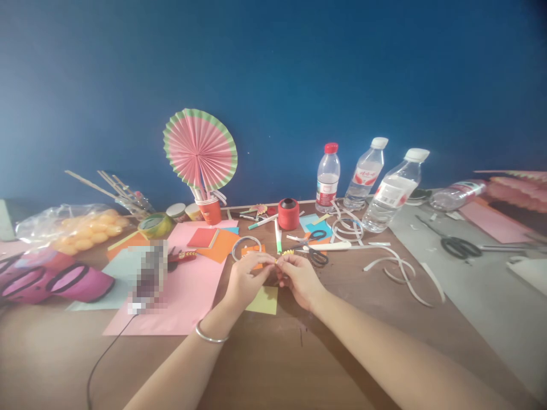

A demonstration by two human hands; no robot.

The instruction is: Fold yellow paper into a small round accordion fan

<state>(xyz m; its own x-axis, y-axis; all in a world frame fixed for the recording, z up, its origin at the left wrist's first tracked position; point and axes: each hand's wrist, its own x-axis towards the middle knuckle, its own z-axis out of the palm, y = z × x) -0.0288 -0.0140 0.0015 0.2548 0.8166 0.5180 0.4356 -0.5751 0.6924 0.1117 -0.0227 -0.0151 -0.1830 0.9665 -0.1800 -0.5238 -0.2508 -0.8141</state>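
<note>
My left hand and my right hand meet over the middle of the table, fingertips pinched together. Between them is a small yellow piece with a zigzag edge, which looks like pleated paper; fingers cover most of it. Under my hands lies a yellow paper square. Just beyond the fingertips are a green-and-white marker, a grey ring and an orange paper piece. Black-handled scissors lie to the right of my right hand.
A red spool stands behind my hands. Plastic bottles line the wall at right, with white strips before them. At left are a watermelon-coloured paper fan in a red cup, pink paper and a blurred-out device with a cable.
</note>
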